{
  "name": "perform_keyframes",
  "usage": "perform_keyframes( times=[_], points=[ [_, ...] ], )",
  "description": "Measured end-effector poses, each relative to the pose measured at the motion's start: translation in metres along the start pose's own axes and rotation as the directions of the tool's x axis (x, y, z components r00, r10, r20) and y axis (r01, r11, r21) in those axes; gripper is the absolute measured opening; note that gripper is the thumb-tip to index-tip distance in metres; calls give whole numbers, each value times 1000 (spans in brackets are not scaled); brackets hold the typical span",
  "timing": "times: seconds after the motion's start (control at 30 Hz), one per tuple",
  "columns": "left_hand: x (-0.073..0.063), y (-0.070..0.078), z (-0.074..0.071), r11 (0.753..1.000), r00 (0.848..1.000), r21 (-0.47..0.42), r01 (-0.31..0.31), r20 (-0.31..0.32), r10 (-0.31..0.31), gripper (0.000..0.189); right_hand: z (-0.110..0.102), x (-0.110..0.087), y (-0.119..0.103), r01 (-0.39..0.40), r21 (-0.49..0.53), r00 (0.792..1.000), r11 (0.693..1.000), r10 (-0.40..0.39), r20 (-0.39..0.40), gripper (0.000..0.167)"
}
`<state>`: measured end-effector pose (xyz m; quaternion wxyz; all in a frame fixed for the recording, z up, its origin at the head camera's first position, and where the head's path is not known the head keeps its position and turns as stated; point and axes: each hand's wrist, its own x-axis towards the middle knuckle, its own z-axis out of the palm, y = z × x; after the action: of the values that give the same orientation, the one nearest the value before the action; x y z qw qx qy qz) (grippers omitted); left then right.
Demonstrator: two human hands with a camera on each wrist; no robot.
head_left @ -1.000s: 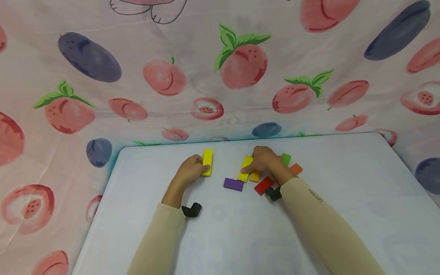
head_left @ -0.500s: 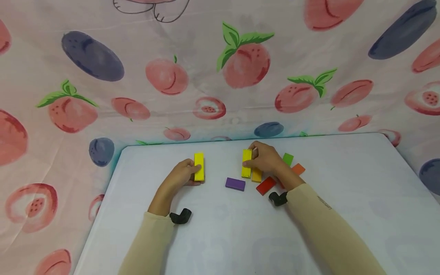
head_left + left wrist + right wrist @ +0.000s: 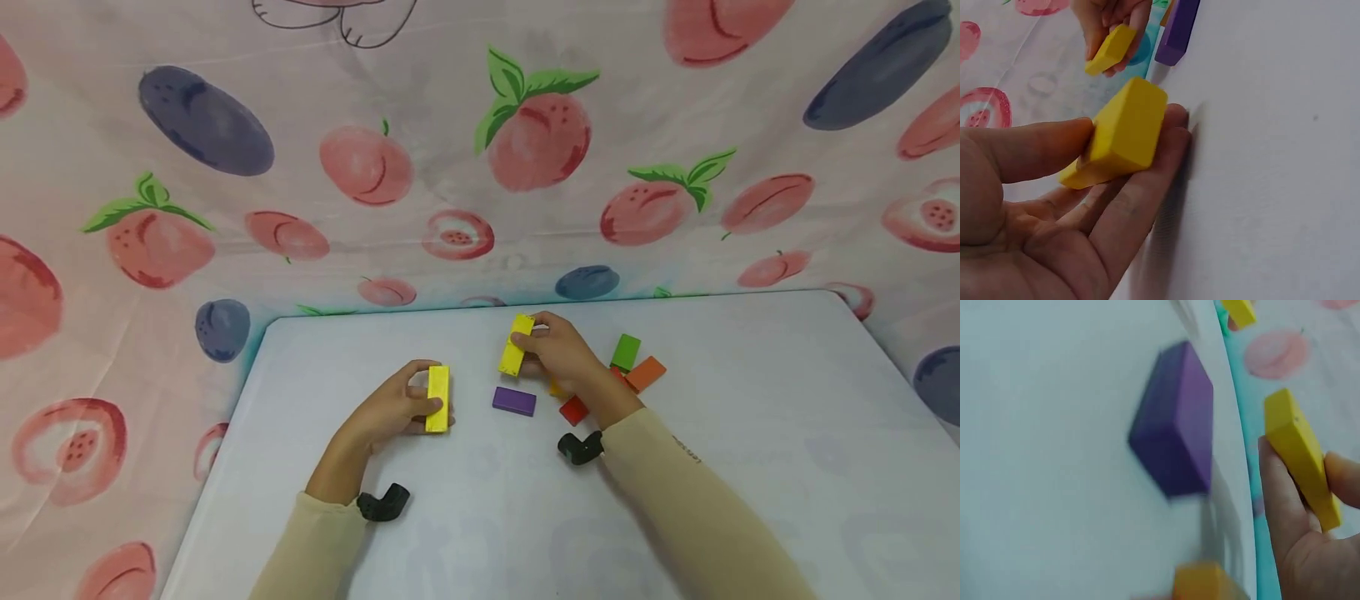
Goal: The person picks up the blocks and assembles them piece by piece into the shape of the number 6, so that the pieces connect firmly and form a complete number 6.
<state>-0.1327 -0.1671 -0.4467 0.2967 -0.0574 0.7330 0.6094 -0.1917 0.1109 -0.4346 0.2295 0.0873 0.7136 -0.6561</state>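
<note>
My left hand (image 3: pixel 390 406) pinches a yellow block (image 3: pixel 438 400) between thumb and fingers; in the left wrist view that block (image 3: pixel 1129 131) is lifted off the table. A second yellow block (image 3: pixel 517 346) is pinched by my right hand (image 3: pixel 562 354), tilted a little, behind the purple block (image 3: pixel 514 401). The right wrist view shows this yellow block (image 3: pixel 1300 456) between thumb and fingers. On the table lies the purple block (image 3: pixel 1179 419), touched by neither hand. An orange-yellow block (image 3: pixel 557 389) is mostly hidden under my right hand.
Right of my right hand lie a green block (image 3: pixel 626 352), an orange block (image 3: pixel 646 374) and red pieces (image 3: pixel 573 411), partly covered by the wrist. The white table (image 3: pixel 480 517) ends at a fruit-print cloth (image 3: pixel 450 150) behind.
My left hand has moved toward me and slightly left with its yellow block. The right hand has lifted its yellow block away from the orange-yellow one and shifted left.
</note>
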Motion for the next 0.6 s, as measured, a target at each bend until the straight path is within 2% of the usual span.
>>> perform_keyframes(
  times=[0.2,0.4,0.6],
  points=[
    [2,-7,6,1000,997,12,-14,-70,15,41,22,6,4,-22,153,1000,988,22,1,50],
    [2,-8,9,999,994,45,-20,-110,25,39,40,13,4,-30,243,999,970,22,36,61],
    [2,-7,14,990,986,135,-26,-162,48,39,57,19,7,-61,259,998,964,61,10,62]
  ],
)
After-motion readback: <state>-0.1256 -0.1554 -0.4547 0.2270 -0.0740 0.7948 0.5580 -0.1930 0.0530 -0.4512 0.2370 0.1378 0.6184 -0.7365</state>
